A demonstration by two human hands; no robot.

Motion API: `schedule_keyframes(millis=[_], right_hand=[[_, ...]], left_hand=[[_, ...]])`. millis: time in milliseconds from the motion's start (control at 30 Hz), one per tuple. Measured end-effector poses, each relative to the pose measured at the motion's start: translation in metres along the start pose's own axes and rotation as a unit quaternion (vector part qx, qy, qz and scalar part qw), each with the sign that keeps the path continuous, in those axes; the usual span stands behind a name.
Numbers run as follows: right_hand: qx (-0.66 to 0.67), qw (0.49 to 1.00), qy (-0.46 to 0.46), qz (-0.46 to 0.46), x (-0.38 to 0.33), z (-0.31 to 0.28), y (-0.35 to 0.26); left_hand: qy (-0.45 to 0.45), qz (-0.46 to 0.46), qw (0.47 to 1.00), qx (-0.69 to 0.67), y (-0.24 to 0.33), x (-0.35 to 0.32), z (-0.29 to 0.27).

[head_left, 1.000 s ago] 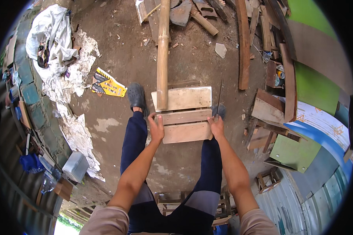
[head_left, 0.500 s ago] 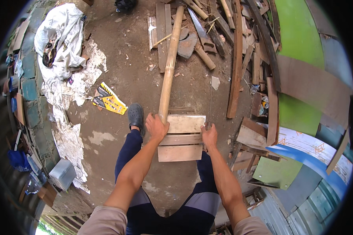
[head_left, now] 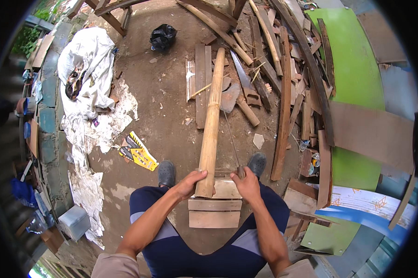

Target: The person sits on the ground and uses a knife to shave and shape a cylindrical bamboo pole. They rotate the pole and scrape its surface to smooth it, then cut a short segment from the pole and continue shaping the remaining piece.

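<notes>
A thick bamboo pole [head_left: 212, 125] lies lengthwise in front of me, its near end on a low slatted wooden stool [head_left: 213, 219] between my knees. Around that near end my left hand [head_left: 188, 184] is closed, thumb on top. My right hand [head_left: 248, 186] grips the short handle of a long knife [head_left: 232, 140] just right of the pole. The blade points away from me and shows only as a thin dark line, seemingly edge-on. Pole and hand hide part of the stool's top.
A handsaw [head_left: 244, 79], planks and offcuts are heaped beyond the pole to the right. White sheeting [head_left: 91, 60] and a yellow-black packet [head_left: 138, 152] lie at the left. A black plastic bag [head_left: 163, 37] sits farther off. Green panels [head_left: 352, 60] line the right side.
The pole's near end has come toward me, farther over the stool. My right hand has moved from the stool's right edge to beside the pole, the knife tilting leftward. The view has shifted up.
</notes>
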State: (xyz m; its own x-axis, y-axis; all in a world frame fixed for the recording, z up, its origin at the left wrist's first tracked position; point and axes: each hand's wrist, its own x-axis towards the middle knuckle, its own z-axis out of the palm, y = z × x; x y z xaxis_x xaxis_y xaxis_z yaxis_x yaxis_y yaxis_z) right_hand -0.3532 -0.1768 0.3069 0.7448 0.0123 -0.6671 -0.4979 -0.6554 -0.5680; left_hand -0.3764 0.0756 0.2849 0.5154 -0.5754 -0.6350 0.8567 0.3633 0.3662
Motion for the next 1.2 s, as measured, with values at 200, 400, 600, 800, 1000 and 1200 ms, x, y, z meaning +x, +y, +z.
schedule_keyframes(millis=[200,400,600,800,1000,1200], right_hand=[[0.052,0.982,0.148,-0.108,0.066,-0.052,0.009],[0.051,0.964,0.203,-0.165,0.075,-0.090,0.007],[0.238,0.908,0.162,-0.304,0.053,-0.082,0.022],[0.338,0.861,0.109,-0.364,0.015,-0.079,0.010],[0.366,0.814,0.095,-0.442,0.000,-0.065,0.011],[0.380,0.801,0.117,-0.448,-0.005,-0.052,-0.002]], left_hand=[[0.025,0.129,0.988,-0.080,0.036,0.029,0.082],[-0.025,0.171,0.980,-0.104,0.050,0.077,0.136],[0.040,0.209,0.977,0.007,0.053,0.085,0.171],[0.026,0.215,0.972,0.093,0.051,0.093,0.158],[0.045,0.231,0.963,0.129,0.045,0.089,0.146],[0.028,0.259,0.948,0.181,0.047,0.098,0.151]])
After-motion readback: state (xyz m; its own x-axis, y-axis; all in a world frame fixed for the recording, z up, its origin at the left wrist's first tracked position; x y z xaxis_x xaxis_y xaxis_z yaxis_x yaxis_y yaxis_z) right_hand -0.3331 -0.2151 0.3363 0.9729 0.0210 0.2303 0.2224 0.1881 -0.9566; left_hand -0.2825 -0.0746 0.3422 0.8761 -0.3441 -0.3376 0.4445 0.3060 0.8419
